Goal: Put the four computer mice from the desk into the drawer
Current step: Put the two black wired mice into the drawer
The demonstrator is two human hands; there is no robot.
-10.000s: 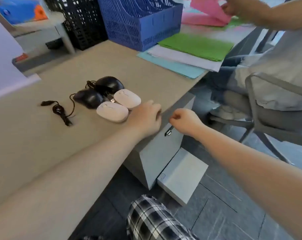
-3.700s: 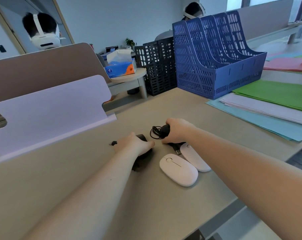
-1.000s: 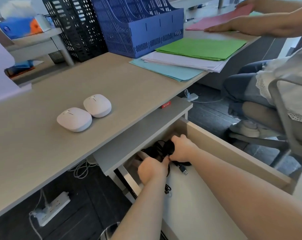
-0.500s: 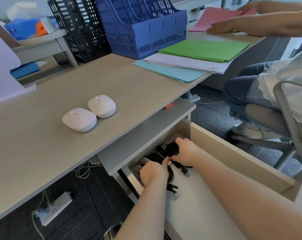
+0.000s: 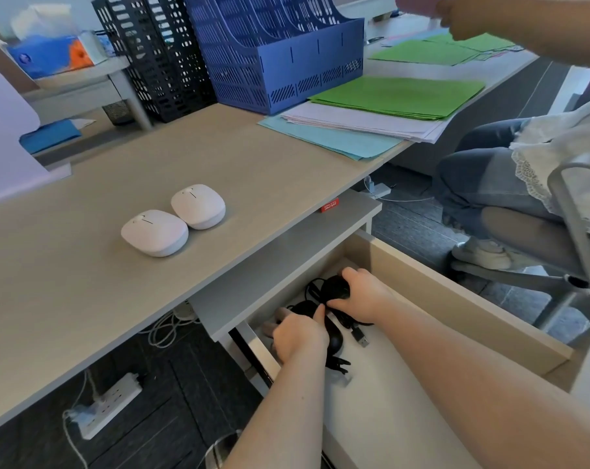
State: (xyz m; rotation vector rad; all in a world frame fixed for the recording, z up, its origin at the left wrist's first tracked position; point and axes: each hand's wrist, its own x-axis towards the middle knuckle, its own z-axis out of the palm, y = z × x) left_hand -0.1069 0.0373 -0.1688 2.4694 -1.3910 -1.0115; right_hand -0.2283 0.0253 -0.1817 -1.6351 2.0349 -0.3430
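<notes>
Two white mice lie side by side on the desk (image 5: 84,265): one nearer me (image 5: 154,232), one behind it (image 5: 198,206). The drawer (image 5: 455,309) under the desk stands pulled out. Inside it at the back are two black wired mice. My right hand (image 5: 359,296) grips the farther black mouse (image 5: 335,288). My left hand (image 5: 298,335) rests on the nearer black mouse (image 5: 334,338), fingers curled over it. Their black cables and a USB plug (image 5: 361,340) lie on the drawer's white floor.
A blue file rack (image 5: 276,52) and a black one (image 5: 155,55) stand at the desk's back. Green, white and light-blue paper stacks (image 5: 381,110) lie at the right. Another person sits on a chair (image 5: 577,211) to the right. A power strip (image 5: 107,404) lies on the floor.
Both hands have stayed in the drawer on the black mice, shifting only slightly. The other person's hands have lifted from the pink paper at the far right.
</notes>
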